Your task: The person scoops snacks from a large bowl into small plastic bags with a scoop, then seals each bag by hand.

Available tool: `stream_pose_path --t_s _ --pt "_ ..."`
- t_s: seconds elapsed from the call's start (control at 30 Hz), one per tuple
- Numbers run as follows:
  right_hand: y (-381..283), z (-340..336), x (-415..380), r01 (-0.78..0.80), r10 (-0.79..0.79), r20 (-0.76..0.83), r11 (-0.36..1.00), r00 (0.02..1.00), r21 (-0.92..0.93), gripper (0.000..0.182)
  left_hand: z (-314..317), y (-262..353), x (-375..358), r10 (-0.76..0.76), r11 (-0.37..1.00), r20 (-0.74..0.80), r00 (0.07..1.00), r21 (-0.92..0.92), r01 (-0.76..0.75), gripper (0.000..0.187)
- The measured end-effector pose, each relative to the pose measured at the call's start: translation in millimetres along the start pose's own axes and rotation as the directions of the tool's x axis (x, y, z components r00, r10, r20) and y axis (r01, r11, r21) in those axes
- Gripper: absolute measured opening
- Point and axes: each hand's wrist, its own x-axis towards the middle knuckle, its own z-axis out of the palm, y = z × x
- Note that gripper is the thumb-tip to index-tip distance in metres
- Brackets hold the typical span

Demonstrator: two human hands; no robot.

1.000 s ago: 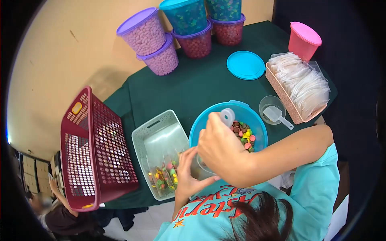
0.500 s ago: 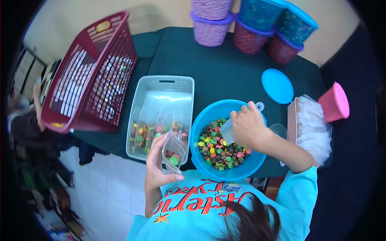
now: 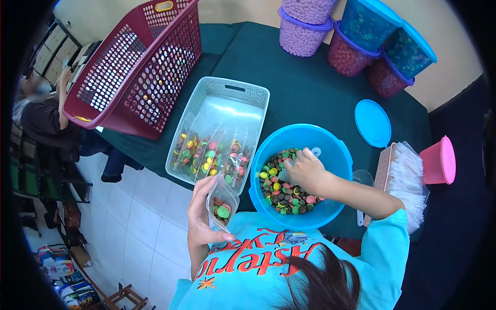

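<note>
My left hand (image 3: 198, 219) is closed around a clear plastic pouch (image 3: 231, 199), its mouth open, with several brown, green and red button-shaped candies inside. My right hand (image 3: 307, 173) grips a pale scoop (image 3: 285, 175) by its handle; the ringed end shows beyond my fingers. The scoop dips into brown, yellow, green and pink candies (image 3: 295, 198) in a round blue tub (image 3: 343, 160). Left of the tub, a pale grey basket (image 3: 262, 98) holds several filled clear pouches (image 3: 209, 157), lying side by side.
A maroon laundry basket (image 3: 150, 88) stands at the left. Several lidded tubs (image 3: 354, 51) are stacked at the back right. A blue lid (image 3: 372, 124), a pink box of clear bags (image 3: 405, 175) and a pink container (image 3: 438, 163) are at the right. Another person (image 3: 44, 121) is at far left.
My right hand has lowered the scoop deeper into the candies. The pouch stays in my left hand. The camera view has shifted.
</note>
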Motion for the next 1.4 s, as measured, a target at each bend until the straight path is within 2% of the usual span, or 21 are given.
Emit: stream_pose_path --t_s 0.1,0.13,0.2,0.33,0.4,0.5,0.63,0.7,0.8,0.97,1.0,1.03,1.07,1.13,1.2,1.3,1.33,1.4 --pt "13 -11 -4 0.062 -0.105 0.160 0.966 0.982 0.252 0.036 -2 -2 0 0.023 1.000 0.004 1.000 -0.017 -0.023 0.106" --pt "15 -16 -6 0.053 -0.096 0.160 0.965 0.982 0.256 0.036 -3 -4 0 0.023 1.000 0.014 1.000 -0.017 -0.023 0.106" --pt "16 -21 -11 0.052 -0.129 0.162 0.910 0.978 0.412 0.038 -7 -8 1 0.071 0.997 0.060 0.996 0.002 -0.071 0.109" --pt "7 -9 -15 0.039 -0.077 0.092 0.932 0.993 0.361 0.045 -6 -10 12 0.097 0.995 0.129 0.987 -0.020 -0.095 0.110" --pt "6 -14 -17 0.015 -0.145 0.279 0.907 0.949 0.421 0.052 -5 -11 20 0.100 0.995 0.150 0.984 -0.034 -0.096 0.109" --pt "6 -6 -20 -0.032 -0.165 0.348 0.869 0.923 0.494 0.057 -5 -17 30 0.120 0.992 0.168 0.979 -0.048 -0.114 0.109" --pt "5 -6 -29 -0.128 -0.111 0.387 0.831 0.916 0.541 0.055 -3 -18 46 0.091 0.994 0.250 0.964 -0.088 -0.071 0.109" --pt "8 -21 -33 -0.201 -0.163 0.488 0.767 0.858 0.609 0.054 0 -19 55 0.085 0.986 0.250 0.964 -0.159 -0.046 0.110" --pt "7 -22 -39 -0.295 -0.173 0.515 0.650 0.839 0.700 0.053 -3 -26 70 0.109 0.980 0.360 0.927 -0.196 -0.039 0.111" --pt "4 -11 -48 -0.351 -0.101 0.460 0.510 0.882 0.785 0.056 -1 -29 89 0.056 0.977 0.486 0.872 -0.206 0.052 0.112" --pt "6 -5 -49 -0.334 -0.114 0.413 0.419 0.903 0.844 0.056 2 -27 91 0.027 0.978 0.497 0.867 -0.194 0.081 0.112" --pt "7 -2 -51 -0.309 -0.122 0.364 0.326 0.923 0.893 0.056 4 -27 93 0.062 0.976 0.503 0.862 -0.213 0.054 0.110" --pt "9 -1 -53 -0.310 -0.111 0.360 0.319 0.926 0.896 0.056 5 -28 96 0.065 0.976 0.515 0.855 -0.210 0.052 0.110" --pt "12 1 -56 -0.306 -0.045 0.315 0.142 0.948 0.942 0.050 4 -30 99 0.096 0.983 0.538 0.837 -0.182 0.005 0.108" --pt "20 -22 -62 -0.318 0.019 0.319 0.139 0.948 0.938 0.046 3 -30 100 0.083 0.985 0.546 0.834 -0.172 0.014 0.105" --pt "35 -69 -72 -0.288 0.219 0.247 0.183 0.944 0.940 0.040 6 -28 99 0.037 0.997 0.546 0.837 -0.075 0.005 0.101" --pt "38 -81 -74 -0.285 0.220 0.242 0.186 0.945 0.940 0.040 8 -28 99 0.041 0.997 0.545 0.838 -0.074 0.000 0.101" --pt "43 -113 -75 -0.404 0.440 0.180 0.493 0.880 0.771 0.034 12 -30 98 0.067 0.995 0.540 0.839 0.022 -0.094 0.098"
